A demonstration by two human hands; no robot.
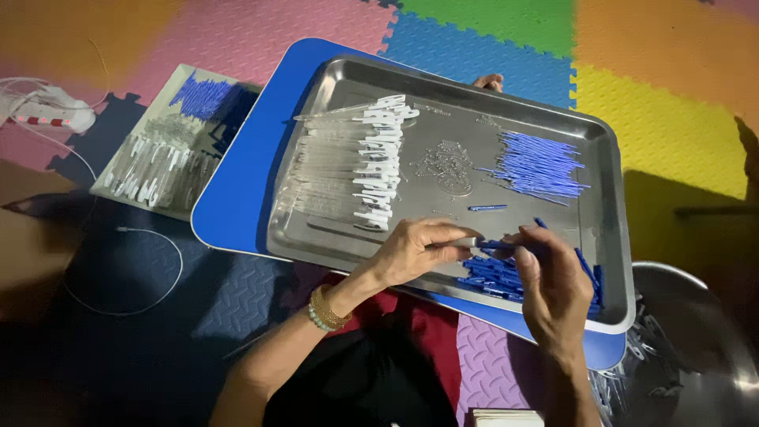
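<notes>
Steel tray on a blue board, laid over the multicoloured foam-mat floor. Left hand pinched on a clear pen barrel; right hand closed on a blue refill. Blue pen parts between the hands; white-clipped barrels beyond the left hand.

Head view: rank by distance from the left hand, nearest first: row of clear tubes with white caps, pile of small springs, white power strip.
From the left hand:
1. Row of clear tubes with white caps, in the steel tray just above the hand.
2. Pile of small springs, tray centre, slightly farther up; fairly close to call with 1.
3. White power strip, on the floor mat at far left.
</notes>
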